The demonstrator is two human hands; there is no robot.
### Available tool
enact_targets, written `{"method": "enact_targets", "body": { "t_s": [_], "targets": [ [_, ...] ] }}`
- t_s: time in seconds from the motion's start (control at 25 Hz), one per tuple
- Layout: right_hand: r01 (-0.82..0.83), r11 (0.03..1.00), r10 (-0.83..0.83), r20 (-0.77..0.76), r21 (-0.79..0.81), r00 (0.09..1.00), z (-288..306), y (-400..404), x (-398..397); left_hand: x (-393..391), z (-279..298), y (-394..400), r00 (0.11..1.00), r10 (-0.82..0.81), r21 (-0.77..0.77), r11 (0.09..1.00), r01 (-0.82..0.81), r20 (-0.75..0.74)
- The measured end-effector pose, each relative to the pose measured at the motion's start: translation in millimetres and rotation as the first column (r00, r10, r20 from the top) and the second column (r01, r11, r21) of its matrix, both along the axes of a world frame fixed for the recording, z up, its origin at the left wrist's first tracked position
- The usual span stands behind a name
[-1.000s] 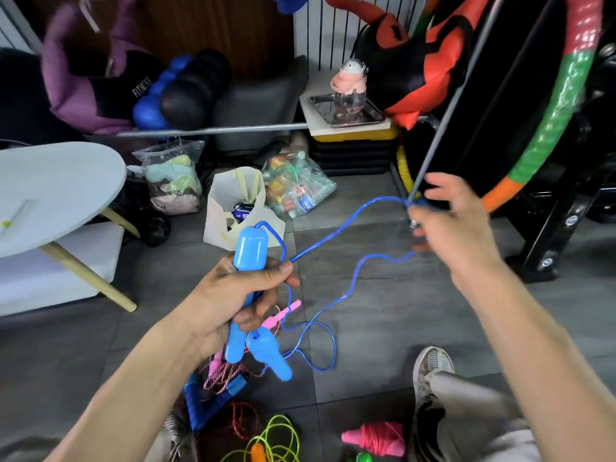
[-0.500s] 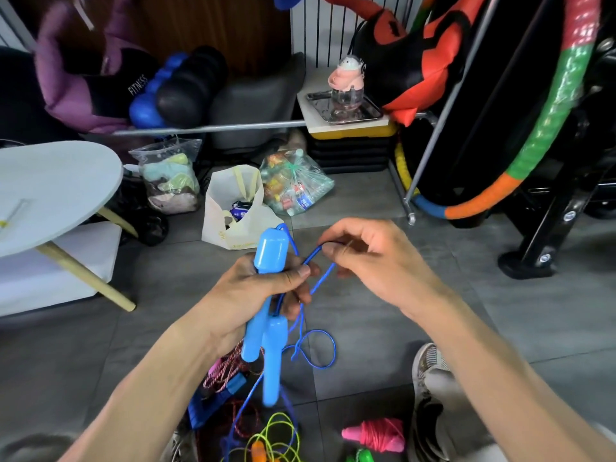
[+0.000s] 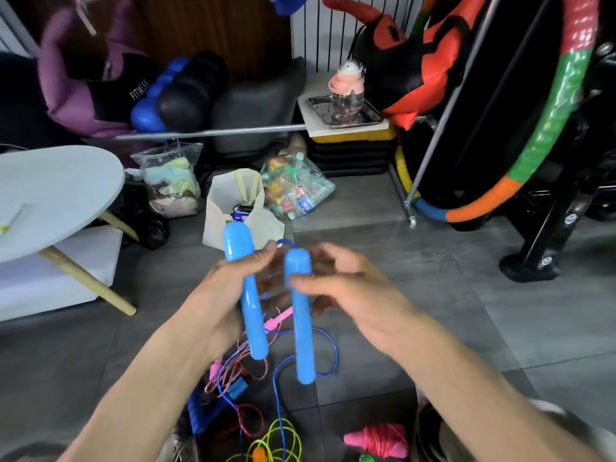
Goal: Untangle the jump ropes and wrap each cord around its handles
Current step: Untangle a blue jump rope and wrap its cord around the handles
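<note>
My left hand (image 3: 223, 295) grips one light blue jump rope handle (image 3: 248, 295), held upright. My right hand (image 3: 346, 288) pinches the second light blue handle (image 3: 301, 321) next to it, thumb across its upper part. The two handles stand side by side, a little apart. The thin blue cord (image 3: 320, 355) loops down from them toward the floor. Below lie a pink handle (image 3: 280, 320) with a red-white twisted cord (image 3: 246, 358), a darker blue handle (image 3: 213, 408), a neon yellow-green cord (image 3: 276, 441), and a pink rope wound on its handles (image 3: 380, 440).
A round white table (image 3: 56, 195) stands at the left. A white tote bag (image 3: 240, 208) and plastic bags (image 3: 293, 188) sit on the grey tiled floor ahead. A striped hoop (image 3: 546, 128) and a black stand (image 3: 540, 248) are at the right.
My right hand let go of the blue cord it had pulled out to the right, came back in and took the second blue handle, bringing it upright beside the first.
</note>
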State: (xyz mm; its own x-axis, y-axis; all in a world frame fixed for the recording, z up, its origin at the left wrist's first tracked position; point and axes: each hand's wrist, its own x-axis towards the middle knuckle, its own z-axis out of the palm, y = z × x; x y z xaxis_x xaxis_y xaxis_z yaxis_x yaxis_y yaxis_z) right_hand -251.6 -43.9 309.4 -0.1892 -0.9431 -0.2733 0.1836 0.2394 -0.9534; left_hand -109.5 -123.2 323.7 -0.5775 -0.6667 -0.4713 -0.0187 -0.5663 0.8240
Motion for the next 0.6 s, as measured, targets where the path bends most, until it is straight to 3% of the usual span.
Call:
{"method": "enact_targets", "body": {
  "t_s": [0.08,0.28,0.44,0.6],
  "targets": [
    [0.053,0.999,-0.051,0.146,-0.007,0.988,7.7,-0.6,-15.4,0.6,1.9,9.8,0.993,-0.106,-0.065,0.992,0.11,0.057],
    [-0.082,0.99,0.081,-0.012,-0.118,0.997,15.3,7.9,-22.0,9.5,3.9,10.4,0.965,-0.252,-0.093,0.962,0.257,0.068],
    [-0.228,0.959,0.247,0.102,-0.171,0.964,15.2,11.7,-23.5,14.6,2.2,9.3,0.881,-0.471,-0.107,0.878,0.466,-0.028],
    [-0.284,0.945,0.309,0.158,-0.163,0.938,10.4,12.5,-9.6,7.0,1.4,14.4,0.902,-0.424,-0.151,0.889,0.432,0.083]
  ]
}}
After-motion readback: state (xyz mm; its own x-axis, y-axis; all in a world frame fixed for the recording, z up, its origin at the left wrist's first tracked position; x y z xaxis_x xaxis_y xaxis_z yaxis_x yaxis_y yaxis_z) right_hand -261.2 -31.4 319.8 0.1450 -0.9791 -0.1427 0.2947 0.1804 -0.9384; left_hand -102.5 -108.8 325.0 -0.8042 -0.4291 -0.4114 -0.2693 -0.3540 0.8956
